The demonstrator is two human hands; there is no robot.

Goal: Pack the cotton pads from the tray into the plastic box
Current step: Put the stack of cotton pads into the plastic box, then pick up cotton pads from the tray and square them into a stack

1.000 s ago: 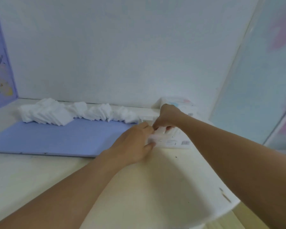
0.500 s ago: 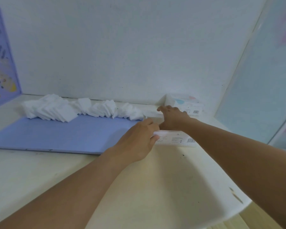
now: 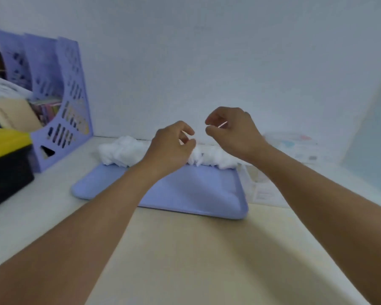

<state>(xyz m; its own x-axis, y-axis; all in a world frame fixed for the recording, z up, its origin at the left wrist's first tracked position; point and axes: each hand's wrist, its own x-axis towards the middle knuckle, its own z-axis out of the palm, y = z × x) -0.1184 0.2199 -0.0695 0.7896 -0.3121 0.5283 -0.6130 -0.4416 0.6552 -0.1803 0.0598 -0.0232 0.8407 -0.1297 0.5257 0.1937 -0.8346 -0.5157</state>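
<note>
A row of white cotton pads [image 3: 123,151] lies along the far edge of the lilac tray [image 3: 196,192]. My left hand [image 3: 172,144] hovers over the middle of the row with loosely curled fingers and holds nothing. My right hand [image 3: 231,128] hangs a little higher and to the right, thumb and forefinger close together, and I see nothing in it. The clear plastic box [image 3: 262,192] with a printed label stands just right of the tray, partly behind my right forearm.
A lilac file holder [image 3: 62,106] with papers stands at the back left, and a yellow-and-black box [image 3: 7,155] sits in front of it. A pale packet [image 3: 295,146] lies against the wall at the back right. The wall rises close behind the tray.
Both hands have left the plastic box and moved left and up, over the cotton pads. The view has swung left, bringing the file holder into sight.
</note>
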